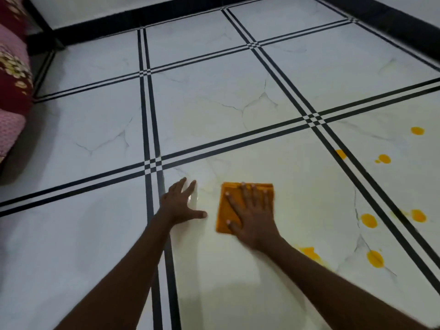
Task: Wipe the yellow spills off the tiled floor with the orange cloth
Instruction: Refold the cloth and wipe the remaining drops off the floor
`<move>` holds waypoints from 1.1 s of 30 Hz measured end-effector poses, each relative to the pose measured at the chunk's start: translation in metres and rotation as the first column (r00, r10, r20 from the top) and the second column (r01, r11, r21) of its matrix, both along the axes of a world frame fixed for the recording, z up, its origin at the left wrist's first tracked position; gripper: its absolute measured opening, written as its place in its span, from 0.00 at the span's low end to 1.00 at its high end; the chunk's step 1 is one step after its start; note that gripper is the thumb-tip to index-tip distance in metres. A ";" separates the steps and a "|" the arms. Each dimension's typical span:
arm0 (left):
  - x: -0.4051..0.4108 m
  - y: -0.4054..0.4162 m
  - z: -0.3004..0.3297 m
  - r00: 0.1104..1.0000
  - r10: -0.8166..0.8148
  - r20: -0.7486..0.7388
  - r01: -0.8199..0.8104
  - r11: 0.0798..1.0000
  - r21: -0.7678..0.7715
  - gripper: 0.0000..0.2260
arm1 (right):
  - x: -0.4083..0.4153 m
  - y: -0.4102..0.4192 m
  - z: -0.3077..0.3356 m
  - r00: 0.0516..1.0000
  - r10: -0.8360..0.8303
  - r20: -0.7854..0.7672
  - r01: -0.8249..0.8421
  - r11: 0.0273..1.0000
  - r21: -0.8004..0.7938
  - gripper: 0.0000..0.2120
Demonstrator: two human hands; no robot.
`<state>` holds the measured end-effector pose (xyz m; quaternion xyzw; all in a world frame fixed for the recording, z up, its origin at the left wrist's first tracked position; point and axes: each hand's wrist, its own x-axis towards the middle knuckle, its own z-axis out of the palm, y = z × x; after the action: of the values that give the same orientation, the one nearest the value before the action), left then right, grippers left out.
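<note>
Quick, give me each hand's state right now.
Left hand: open, fingers spread flat on the floor.
Right hand: open, pressing flat on the orange cloth.

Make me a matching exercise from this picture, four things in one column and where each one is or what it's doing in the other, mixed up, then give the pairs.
1. left hand
2. right hand
3. cloth
4. spills

A. yellow spots to the right of the cloth
B. flat on the bare floor
C. pressing on the cloth
D. folded, orange, under a palm

Pairs: 1-B, 2-C, 3-D, 4-A
</note>
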<state>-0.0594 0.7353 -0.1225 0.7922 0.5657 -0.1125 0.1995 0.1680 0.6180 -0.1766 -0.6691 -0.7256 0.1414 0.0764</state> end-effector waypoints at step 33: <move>0.135 -0.066 -0.026 0.997 -0.071 0.029 0.066 0.988 0.141 0.42 | 0.202 -0.079 -0.001 0.922 -0.371 0.109 0.371 0.928 0.024 0.37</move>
<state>0.0759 0.6692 -0.1487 0.8250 0.5410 -0.0659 0.1493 0.3704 0.5385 -0.1777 -0.8010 -0.5893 0.0856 0.0620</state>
